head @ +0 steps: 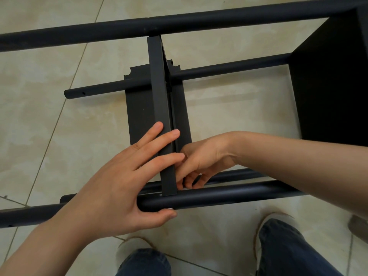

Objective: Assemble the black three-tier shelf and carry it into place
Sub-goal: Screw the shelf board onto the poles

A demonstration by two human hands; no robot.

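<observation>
Head camera looks down on the black shelf (pixel 179 22), lying on its side on the tiled floor (pixel 49 116). At left, the left hand (pixel 123 186) lays straight fingers flat across the upright middle panel (pixel 159 92), its thumb pressed against the near pole (pixel 229 195). Just right of that panel, the right hand (pixel 203 160) curls its fingers at the joint of panel and pole; whether they pinch anything cannot be told. Farther right stands an end panel (pixel 328 86).
</observation>
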